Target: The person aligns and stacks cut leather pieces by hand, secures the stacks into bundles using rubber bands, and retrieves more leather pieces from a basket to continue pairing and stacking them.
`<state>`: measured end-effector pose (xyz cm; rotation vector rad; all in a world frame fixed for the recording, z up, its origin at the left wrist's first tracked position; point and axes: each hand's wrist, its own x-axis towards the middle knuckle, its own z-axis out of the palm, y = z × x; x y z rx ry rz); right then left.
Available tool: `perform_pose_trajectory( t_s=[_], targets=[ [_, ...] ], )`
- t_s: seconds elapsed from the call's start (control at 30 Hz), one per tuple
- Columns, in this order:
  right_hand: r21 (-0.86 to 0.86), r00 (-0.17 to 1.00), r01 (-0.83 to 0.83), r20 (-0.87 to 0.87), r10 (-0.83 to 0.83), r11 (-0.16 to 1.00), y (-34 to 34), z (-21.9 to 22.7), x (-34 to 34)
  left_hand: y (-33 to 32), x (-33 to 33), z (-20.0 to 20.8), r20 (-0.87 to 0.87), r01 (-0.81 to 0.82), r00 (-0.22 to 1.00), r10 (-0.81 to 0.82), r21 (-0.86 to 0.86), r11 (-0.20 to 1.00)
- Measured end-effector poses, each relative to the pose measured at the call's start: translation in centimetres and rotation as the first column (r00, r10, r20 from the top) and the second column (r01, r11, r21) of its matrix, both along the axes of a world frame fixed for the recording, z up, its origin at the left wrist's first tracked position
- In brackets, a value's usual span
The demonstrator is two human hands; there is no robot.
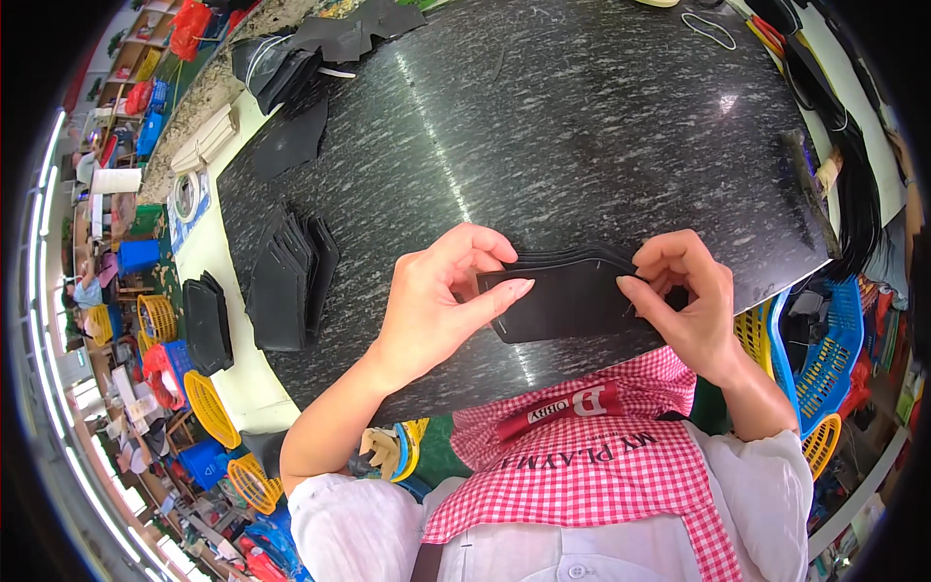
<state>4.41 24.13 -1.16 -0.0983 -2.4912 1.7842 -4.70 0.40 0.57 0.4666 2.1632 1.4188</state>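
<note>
A small stack of black leather-like pieces, with several layered edges along its top, is held over the near part of the dark worktop. My left hand pinches its left end between thumb and fingers. At the other end, my right hand grips the upper right corner the same way. The front piece faces me and hangs slightly tilted. To the left, a fanned stack of similar black pieces rests on the worktop, and another black bundle lies at the pale table edge.
The glossy black streaked worktop reflects a light strip. Black scraps lie at its far left. Long black strips hang along the right edge. Blue baskets stand below right, yellow baskets at lower left.
</note>
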Motion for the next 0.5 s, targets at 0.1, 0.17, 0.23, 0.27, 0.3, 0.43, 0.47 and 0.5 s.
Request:
perform_pose_trajectory(
  t_s=[0.1, 0.17, 0.23, 0.27, 0.3, 0.43, 0.47, 0.5],
  targets=[
    [0.101, 0.999, -0.036, 0.036, 0.032, 0.994, -0.1, 0.8, 0.0, 0.2, -0.2, 0.6, 0.021, 0.037, 0.999, -0.036, -0.073, 0.997],
    [0.235, 0.997, -0.067, 0.04, 0.059, 0.97, 0.1, 1.3, -0.3, 0.4, 0.1, 0.7, -0.061, 0.037, 0.997, -0.042, -0.08, 0.996],
    [0.403, 0.999, -0.05, 0.015, 0.049, 0.914, 0.6, 2.1, -0.8, 0.5, 0.6, 0.6, -0.173, 0.035, 0.984, -0.053, -0.104, 0.994],
    [0.398, 0.998, -0.064, 0.009, 0.066, 0.915, 0.2, 1.9, -1.0, 0.4, 0.6, 0.5, -0.178, 0.017, 0.983, -0.037, -0.11, 0.994],
    [0.372, 0.944, -0.139, -0.23, 0.236, 0.918, -0.7, 1.6, -1.3, 0.4, 0.6, 0.4, -0.227, 0.025, 0.973, -0.048, -0.103, 0.994],
    [0.469, 0.832, -0.312, -0.285, 0.476, 0.826, -2.9, 1.6, -1.6, -0.4, 0.4, 0.0, -0.492, -0.011, 0.867, -0.083, -0.186, 0.983],
    [0.454, 0.847, -0.307, -0.271, 0.458, 0.836, -2.7, 1.3, -1.8, -1.1, -0.2, -0.1, -0.625, -0.052, 0.766, -0.151, -0.295, 0.954],
    [0.458, 0.838, -0.317, -0.275, 0.471, 0.83, -2.4, 1.2, -2.1, -1.9, -1.1, 0.1, -0.526, -0.14, 0.849, -0.044, -0.306, 0.942]
  ],
)
